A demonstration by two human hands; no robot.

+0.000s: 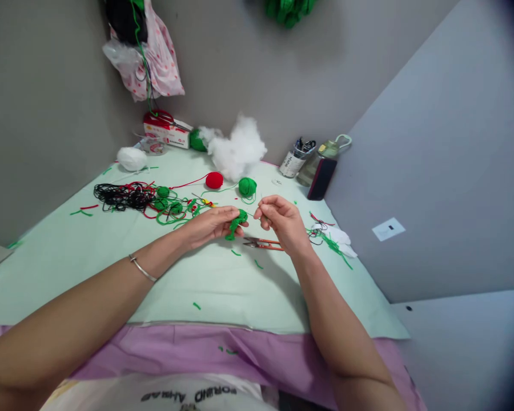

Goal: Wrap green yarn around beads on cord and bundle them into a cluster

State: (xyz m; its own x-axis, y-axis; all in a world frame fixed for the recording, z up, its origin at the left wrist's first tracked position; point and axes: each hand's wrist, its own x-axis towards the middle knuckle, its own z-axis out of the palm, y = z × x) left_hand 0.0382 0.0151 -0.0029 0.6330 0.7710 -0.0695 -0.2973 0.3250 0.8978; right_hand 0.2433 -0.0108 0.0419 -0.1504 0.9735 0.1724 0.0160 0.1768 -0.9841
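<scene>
My left hand (212, 227) is closed on a small green crocheted piece (238, 222), holding it between thumb and fingers above the table. A strand of green yarn (251, 214) runs from that piece to my right hand (282, 221), whose thumb and forefinger are pinched together. Whether a thin needle or hook is also in the pinch is too small to tell. Below my right hand lie orange-handled thread snips (263, 244), partly hidden by it. A green yarn ball (247, 186) rests just beyond both hands.
Tangled black yarn (122, 197) lies at the left, near a red yarn ball (214, 180). White stuffing (235, 148) is heaped at the back. A pen cup (293, 162), a bottle (314, 165) and a phone (322, 179) stand at the right, above yarn scraps (334, 245).
</scene>
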